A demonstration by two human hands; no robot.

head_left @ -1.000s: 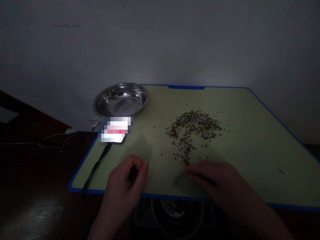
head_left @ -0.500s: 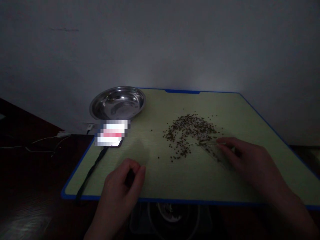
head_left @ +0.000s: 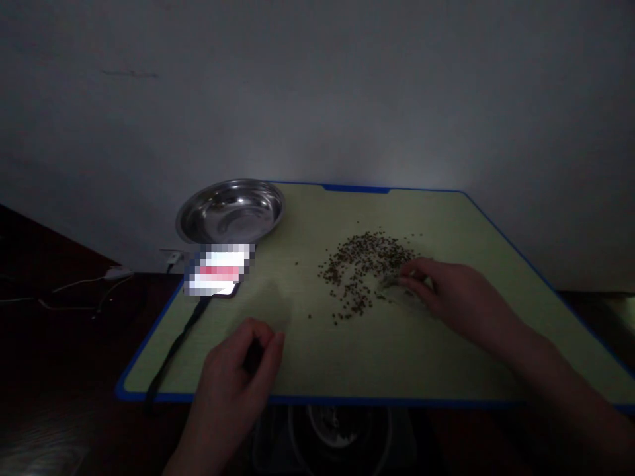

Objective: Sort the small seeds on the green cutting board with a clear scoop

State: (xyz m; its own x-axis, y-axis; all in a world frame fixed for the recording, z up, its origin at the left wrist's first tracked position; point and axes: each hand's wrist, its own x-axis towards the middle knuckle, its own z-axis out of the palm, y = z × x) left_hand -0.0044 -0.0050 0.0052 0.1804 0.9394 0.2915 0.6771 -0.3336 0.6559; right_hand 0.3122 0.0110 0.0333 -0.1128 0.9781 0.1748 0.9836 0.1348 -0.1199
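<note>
A pile of small dark seeds (head_left: 364,261) lies spread on a pale green table top with a blue rim (head_left: 347,360). My right hand (head_left: 451,294) rests at the pile's right edge, its fingers pinched on a small clear object (head_left: 397,283) that touches the seeds. My left hand (head_left: 238,370) sits near the table's front edge with its fingers curled against the thumb. What is inside it is hidden in the dark.
An empty steel bowl (head_left: 231,211) stands at the table's back left corner. In front of it lies a lit phone (head_left: 218,271), with a dark strap (head_left: 173,350) running off the front edge. A round container (head_left: 342,430) shows below the table. Cables (head_left: 84,291) lie at the left.
My right hand has gone from the front edge up and right, then in to the right side of the seed pile with the clear object. My left hand stayed put.
</note>
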